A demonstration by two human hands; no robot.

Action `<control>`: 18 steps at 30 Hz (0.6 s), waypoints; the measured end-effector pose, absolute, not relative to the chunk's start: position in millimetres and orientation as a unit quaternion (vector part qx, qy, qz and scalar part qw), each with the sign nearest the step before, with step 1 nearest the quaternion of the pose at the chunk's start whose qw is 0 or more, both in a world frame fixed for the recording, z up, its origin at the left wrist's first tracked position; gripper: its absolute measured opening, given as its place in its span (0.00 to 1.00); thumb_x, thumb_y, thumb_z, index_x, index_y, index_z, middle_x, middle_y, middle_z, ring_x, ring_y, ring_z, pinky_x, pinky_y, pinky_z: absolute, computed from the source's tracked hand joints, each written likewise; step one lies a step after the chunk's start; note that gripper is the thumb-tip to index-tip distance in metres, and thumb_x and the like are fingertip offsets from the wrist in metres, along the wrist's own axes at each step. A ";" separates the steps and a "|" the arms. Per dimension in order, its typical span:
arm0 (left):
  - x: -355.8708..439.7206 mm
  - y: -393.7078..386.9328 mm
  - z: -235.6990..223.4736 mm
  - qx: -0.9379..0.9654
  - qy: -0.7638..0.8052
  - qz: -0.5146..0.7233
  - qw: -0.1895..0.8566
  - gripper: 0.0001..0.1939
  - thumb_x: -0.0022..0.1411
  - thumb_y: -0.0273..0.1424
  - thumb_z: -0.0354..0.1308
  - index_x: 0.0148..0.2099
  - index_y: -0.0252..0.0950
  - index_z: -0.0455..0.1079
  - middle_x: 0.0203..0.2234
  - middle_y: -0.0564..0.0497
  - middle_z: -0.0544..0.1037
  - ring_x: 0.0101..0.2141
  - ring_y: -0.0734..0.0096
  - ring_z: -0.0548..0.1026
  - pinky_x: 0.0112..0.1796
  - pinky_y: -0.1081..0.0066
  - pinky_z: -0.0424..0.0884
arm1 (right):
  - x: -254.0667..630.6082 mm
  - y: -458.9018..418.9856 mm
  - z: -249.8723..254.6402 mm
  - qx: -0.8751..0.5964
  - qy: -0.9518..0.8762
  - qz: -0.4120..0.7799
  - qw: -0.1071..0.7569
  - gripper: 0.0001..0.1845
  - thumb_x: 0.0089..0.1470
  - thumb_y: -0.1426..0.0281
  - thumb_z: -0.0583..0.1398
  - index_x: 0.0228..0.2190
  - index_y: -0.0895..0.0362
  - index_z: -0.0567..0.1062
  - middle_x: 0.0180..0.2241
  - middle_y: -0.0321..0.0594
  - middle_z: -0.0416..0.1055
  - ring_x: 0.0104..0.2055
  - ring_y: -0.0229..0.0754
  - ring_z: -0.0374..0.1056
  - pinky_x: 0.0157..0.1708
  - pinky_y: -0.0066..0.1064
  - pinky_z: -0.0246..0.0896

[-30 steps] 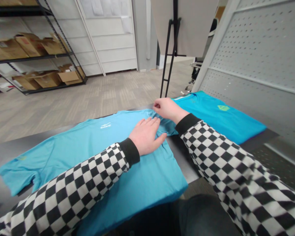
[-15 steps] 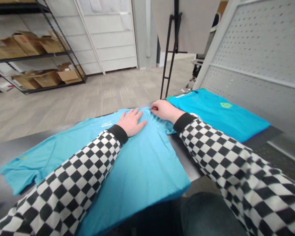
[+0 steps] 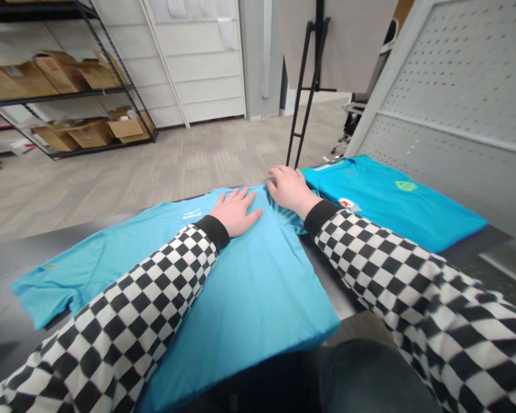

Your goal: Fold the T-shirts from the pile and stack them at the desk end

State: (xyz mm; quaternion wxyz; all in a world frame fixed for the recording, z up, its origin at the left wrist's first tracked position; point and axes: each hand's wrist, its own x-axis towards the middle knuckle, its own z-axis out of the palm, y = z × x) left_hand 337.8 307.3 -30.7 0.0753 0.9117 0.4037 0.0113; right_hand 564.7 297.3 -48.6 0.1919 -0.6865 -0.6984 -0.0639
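A light blue T-shirt is laid flat on a dark grey surface, with its ribbed collar toward the far edge and its body running to the near edge. One short sleeve is spread toward the left side of the surface, and a small white logo is printed near the collar.

The left hand is pressed flat on the shirt just beside the logo, its fingers spread wide. The right hand is placed at the far side of the collar, its fingers curled close together. Whether fabric is pinched by them cannot be told. Both arms are covered by black-and-white checkered sleeves ending in black cuffs.

A deeper blue T-shirt is laid flat toward the far right corner of the surface, just beside the first shirt and near the right hand. A green logo is seen on it, and a small red-and-white label lies near the right cuff.

Beyond the surface, cardboard boxes are stored on metal shelving, and a black easel stands on the floor. A perforated grey panel rises at the right.
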 end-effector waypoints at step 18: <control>339.6 309.9 -27.6 0.911 0.410 0.010 0.053 0.45 0.79 0.58 0.42 0.86 0.38 0.55 0.84 0.40 0.52 0.82 0.40 0.51 0.78 0.31 0.47 | 567.9 304.7 -43.9 -0.755 -0.643 0.016 0.124 0.41 0.77 0.49 0.52 0.76 0.63 0.67 0.82 0.58 0.54 0.85 0.72 0.42 0.80 0.72 0.34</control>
